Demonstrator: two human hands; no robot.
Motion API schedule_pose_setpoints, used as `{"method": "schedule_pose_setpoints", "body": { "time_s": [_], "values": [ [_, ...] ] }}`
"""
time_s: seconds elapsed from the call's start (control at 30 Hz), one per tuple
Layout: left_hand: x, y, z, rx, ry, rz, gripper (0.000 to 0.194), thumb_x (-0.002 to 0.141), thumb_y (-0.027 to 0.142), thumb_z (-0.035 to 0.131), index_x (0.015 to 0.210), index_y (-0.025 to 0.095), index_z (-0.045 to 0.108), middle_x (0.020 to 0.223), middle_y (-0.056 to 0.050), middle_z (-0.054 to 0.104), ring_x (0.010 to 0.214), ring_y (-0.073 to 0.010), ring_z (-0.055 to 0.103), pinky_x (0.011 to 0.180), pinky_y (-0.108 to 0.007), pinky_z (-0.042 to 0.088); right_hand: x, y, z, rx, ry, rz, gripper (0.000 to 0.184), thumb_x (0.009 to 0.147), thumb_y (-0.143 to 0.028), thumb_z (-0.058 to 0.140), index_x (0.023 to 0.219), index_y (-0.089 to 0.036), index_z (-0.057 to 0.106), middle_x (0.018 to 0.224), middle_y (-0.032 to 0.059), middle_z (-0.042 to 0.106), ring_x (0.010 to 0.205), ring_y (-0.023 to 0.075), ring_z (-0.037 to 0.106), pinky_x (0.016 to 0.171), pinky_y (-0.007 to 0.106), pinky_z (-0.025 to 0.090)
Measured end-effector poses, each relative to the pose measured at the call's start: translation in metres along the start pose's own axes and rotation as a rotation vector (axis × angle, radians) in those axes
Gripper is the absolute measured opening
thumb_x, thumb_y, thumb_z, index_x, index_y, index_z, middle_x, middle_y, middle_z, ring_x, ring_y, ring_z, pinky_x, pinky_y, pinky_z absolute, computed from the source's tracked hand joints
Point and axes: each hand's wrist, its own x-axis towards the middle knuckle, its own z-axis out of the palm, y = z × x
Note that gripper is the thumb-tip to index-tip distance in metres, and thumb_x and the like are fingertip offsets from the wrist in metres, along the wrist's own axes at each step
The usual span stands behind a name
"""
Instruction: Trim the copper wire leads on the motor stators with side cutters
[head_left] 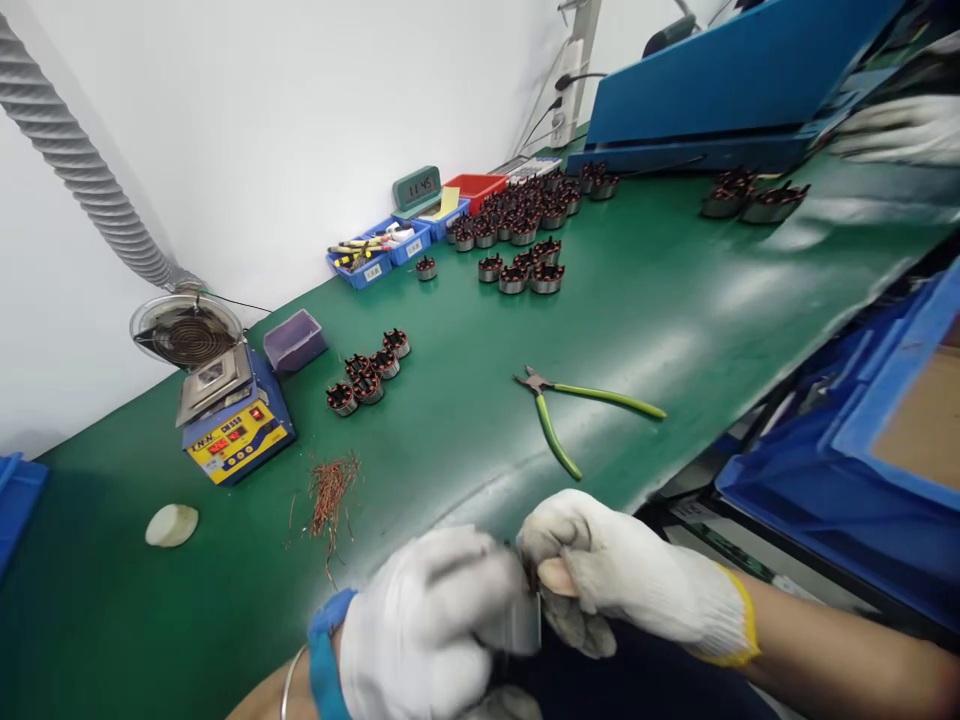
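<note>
My left hand (442,620), in a white glove and smeared by motion, is closed around a motor stator (525,625); mostly its grey metal side shows. Against the stator's top edge, my right hand (577,570) has its fingers curled and pinched, the bare thumb tip poking out of the glove. Whatever lies in that pinch is hidden. Beyond my hands, green-handled cutting pliers (551,395) lie spread on the green table (442,440). A small heap of copper wire bits (330,495) lies left of them.
Stators stand in a near group (367,378) and a large far cluster (525,210). At left are a solder pot (236,430), a purple box (295,342) and a white round piece (172,525). Blue bins (847,440) flank the right edge. Another person's gloved hand (900,130) is far right.
</note>
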Motion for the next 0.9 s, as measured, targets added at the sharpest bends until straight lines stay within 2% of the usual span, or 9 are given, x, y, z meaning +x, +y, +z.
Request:
{"method": "schedule_pose_setpoints", "body": {
  "time_s": [0.1, 0.17, 0.3, 0.4, 0.47, 0.57, 0.67, 0.77, 0.9],
  "values": [
    [0.001, -0.002, 0.007, -0.061, 0.038, -0.05, 0.06, 0.056, 0.057, 0.079, 0.108, 0.034, 0.059, 0.104, -0.007, 0.065, 0.1, -0.031, 0.063, 0.084, -0.052, 0.055, -0.002, -0.011, 0.001, -0.186, -0.018, -0.026, 0.042, 0.072, -0.054, 0.065, 0.061, -0.018, 0.048, 0.054, 0.0012, 0.058, 0.042, 0.0089, 0.049, 0.041, 0.021, 0.039],
    [0.009, -0.004, 0.013, -0.054, 0.056, -0.114, 0.078, 0.062, 0.049, 0.077, 0.129, 0.025, 0.046, 0.106, -0.011, 0.064, 0.095, -0.0291, 0.065, 0.077, -0.045, 0.058, 0.002, -0.015, 0.001, -0.332, 0.017, -0.049, 0.037, 0.076, -0.048, 0.063, 0.06, -0.016, 0.053, 0.057, 0.002, 0.059, 0.047, 0.0091, 0.051, 0.045, 0.021, 0.04],
    [0.023, -0.011, 0.018, 0.35, 0.209, 0.126, 0.04, 0.078, 0.018, 0.059, 0.117, 0.02, 0.051, 0.101, -0.01, 0.068, 0.085, -0.023, 0.066, 0.083, -0.043, 0.054, 0.019, 0.0, 0.003, -0.012, 0.067, 0.02, 0.037, 0.066, -0.049, 0.066, 0.059, -0.019, 0.046, 0.048, -0.0021, 0.054, 0.037, 0.0092, 0.046, 0.039, 0.022, 0.036],
    [0.025, -0.018, 0.017, 0.603, 0.281, 0.259, 0.032, 0.08, 0.013, 0.054, 0.112, 0.018, 0.053, 0.105, -0.011, 0.069, 0.094, -0.0241, 0.065, 0.093, -0.046, 0.048, 0.024, 0.01, 0.002, 0.125, 0.071, 0.035, 0.039, 0.066, -0.054, 0.061, 0.06, -0.02, 0.043, 0.045, -0.0037, 0.049, 0.033, 0.0092, 0.04, 0.037, 0.024, 0.036],
    [0.024, -0.022, 0.017, 0.589, 0.314, 0.209, 0.029, 0.081, 0.021, 0.058, 0.11, 0.017, 0.054, 0.102, -0.01, 0.07, 0.093, -0.0233, 0.065, 0.093, -0.044, 0.047, 0.019, 0.006, -0.001, -0.212, 0.152, -0.033, 0.034, 0.074, -0.052, 0.057, 0.068, -0.019, 0.052, 0.058, 0.0016, 0.06, 0.044, 0.013, 0.051, 0.046, 0.028, 0.043],
    [0.025, -0.026, 0.018, 0.524, 0.324, 0.144, 0.027, 0.08, 0.027, 0.062, 0.105, 0.018, 0.055, 0.097, -0.009, 0.07, 0.088, -0.0226, 0.065, 0.091, -0.043, 0.048, 0.008, -0.004, -0.006, -0.998, 0.347, -0.366, 0.031, 0.08, -0.043, 0.058, 0.097, -0.018, 0.063, 0.094, 0.0098, 0.068, 0.081, 0.0216, 0.063, 0.07, 0.034, 0.049],
    [0.026, -0.028, 0.021, 0.474, 0.278, 0.105, 0.025, 0.08, 0.028, 0.063, 0.102, 0.02, 0.055, 0.096, -0.008, 0.07, 0.088, -0.0223, 0.066, 0.093, -0.043, 0.046, 0.008, -0.007, -0.007, -1.542, 0.382, -0.691, 0.017, 0.088, -0.028, 0.05, 0.093, -0.018, 0.063, 0.085, 0.008, 0.065, 0.078, 0.0214, 0.06, 0.069, 0.033, 0.044],
    [0.025, -0.032, 0.027, 0.38, 0.221, 0.024, 0.033, 0.074, 0.03, 0.068, 0.103, 0.021, 0.056, 0.094, -0.005, 0.07, 0.089, -0.0227, 0.066, 0.097, -0.045, 0.043, 0.015, -0.007, -0.016, -1.759, 0.273, -0.771, 0.022, 0.09, -0.018, 0.042, 0.077, -0.019, 0.06, 0.069, 0.004, 0.059, 0.064, 0.0182, 0.054, 0.06, 0.031, 0.037],
    [0.023, -0.039, 0.029, 0.316, 0.185, -0.222, 0.04, 0.062, 0.033, 0.074, 0.097, 0.021, 0.06, 0.095, -0.007, 0.068, 0.095, -0.0271, 0.062, 0.092, -0.044, 0.046, 0.016, -0.021, -0.053, -1.804, 0.261, -0.59, 0.027, 0.094, -0.026, 0.039, 0.08, -0.02, 0.061, 0.074, 0.005, 0.062, 0.067, 0.0191, 0.058, 0.062, 0.032, 0.039]
  ]
}}
